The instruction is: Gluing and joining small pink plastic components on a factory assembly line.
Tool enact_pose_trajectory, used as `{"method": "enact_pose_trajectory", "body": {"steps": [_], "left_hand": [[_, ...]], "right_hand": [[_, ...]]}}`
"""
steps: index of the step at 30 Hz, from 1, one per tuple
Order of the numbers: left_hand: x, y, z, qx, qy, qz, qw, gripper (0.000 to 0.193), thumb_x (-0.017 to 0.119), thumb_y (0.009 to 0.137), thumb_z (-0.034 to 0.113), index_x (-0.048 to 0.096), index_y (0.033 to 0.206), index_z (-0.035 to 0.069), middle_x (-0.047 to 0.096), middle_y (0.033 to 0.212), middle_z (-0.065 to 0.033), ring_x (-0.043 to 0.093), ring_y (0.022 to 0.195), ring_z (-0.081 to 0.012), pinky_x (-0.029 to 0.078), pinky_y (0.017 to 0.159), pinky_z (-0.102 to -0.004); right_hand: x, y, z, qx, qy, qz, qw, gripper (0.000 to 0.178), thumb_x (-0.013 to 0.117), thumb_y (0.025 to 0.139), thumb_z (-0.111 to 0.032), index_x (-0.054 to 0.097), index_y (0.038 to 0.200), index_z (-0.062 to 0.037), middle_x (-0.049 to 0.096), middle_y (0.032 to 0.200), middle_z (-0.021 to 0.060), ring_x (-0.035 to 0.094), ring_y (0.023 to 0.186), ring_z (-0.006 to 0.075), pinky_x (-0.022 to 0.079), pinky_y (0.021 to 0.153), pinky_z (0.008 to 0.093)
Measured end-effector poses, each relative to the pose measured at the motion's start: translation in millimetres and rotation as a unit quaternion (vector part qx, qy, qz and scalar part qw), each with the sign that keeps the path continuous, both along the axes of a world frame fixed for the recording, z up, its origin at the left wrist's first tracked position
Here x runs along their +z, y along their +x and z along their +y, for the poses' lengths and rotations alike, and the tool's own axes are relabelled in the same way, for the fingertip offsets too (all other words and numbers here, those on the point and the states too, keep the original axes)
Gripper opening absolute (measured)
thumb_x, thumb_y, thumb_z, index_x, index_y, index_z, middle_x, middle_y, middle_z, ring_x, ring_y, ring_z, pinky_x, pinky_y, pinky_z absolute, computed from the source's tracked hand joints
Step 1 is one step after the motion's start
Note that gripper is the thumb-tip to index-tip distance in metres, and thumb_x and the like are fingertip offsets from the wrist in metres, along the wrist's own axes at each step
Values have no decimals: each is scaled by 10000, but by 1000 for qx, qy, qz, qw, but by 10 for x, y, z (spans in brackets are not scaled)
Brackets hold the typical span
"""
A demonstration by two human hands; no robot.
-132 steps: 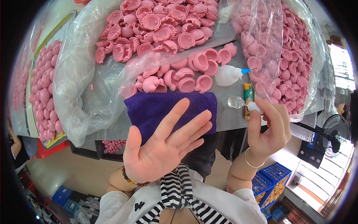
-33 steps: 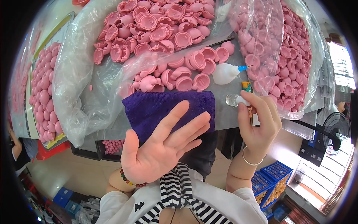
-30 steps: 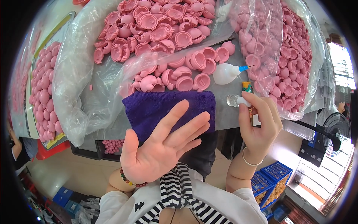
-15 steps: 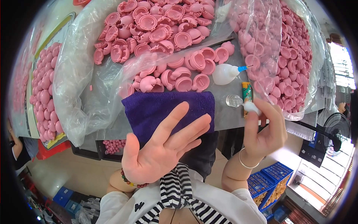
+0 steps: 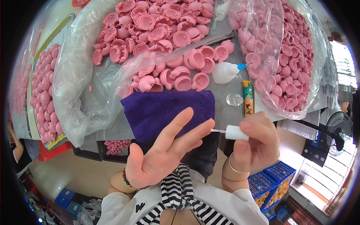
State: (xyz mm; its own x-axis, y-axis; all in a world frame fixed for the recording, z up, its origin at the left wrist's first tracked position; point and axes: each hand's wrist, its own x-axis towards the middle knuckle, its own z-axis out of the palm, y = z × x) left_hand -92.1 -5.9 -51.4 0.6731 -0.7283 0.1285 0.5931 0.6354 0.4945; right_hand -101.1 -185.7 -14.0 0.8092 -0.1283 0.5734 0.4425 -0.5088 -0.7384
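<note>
Grey worktop (image 5: 225, 116) spanning upper frame; clear bottle (image 5: 234, 99) sitting right of centre, not yet recapped; right hand (image 5: 260, 138) pinching white brush cap (image 5: 235, 132), left hand (image 5: 165, 152) hanging wide beside it.

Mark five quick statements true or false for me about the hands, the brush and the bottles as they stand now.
1. The right hand holds a white cap whose thin brush points toward the left hand. True.
2. The left hand is closed around the white cap. False: it is open, palm in view, holding nothing.
3. The small clear bottle rests on the grey table, right of the purple cloth. True.
4. The thin brush is inside the small clear bottle. False: it is out, close to the left hand.
5. The blue-tipped white bottle is in neither hand. True.
</note>
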Motion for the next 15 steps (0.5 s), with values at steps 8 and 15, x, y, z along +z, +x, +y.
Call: {"method": "enact_pose_trajectory", "body": {"steps": [8,15], "left_hand": [[-1,11,12,-3,2,-3,1000,836,96,820,670,-121,1373,81,67,1408,-266,82,1325,-349,78,1060,-413],[-17,21,50,-20,-12,25,999,829,94,819,671,-132,1372,95,40,1414,-256,76,1324,-351,70,1059,-430]], "right_hand": [[19,30,24,-5,-26,-3,1000,279,590,568,99,633,826,3,597,662,72,525,527,153,410,470,227],[-11,29,17,-31,-21,0,999,262,614,567,62,636,818,-8,592,640,53,524,516,160,409,468,234]]}}
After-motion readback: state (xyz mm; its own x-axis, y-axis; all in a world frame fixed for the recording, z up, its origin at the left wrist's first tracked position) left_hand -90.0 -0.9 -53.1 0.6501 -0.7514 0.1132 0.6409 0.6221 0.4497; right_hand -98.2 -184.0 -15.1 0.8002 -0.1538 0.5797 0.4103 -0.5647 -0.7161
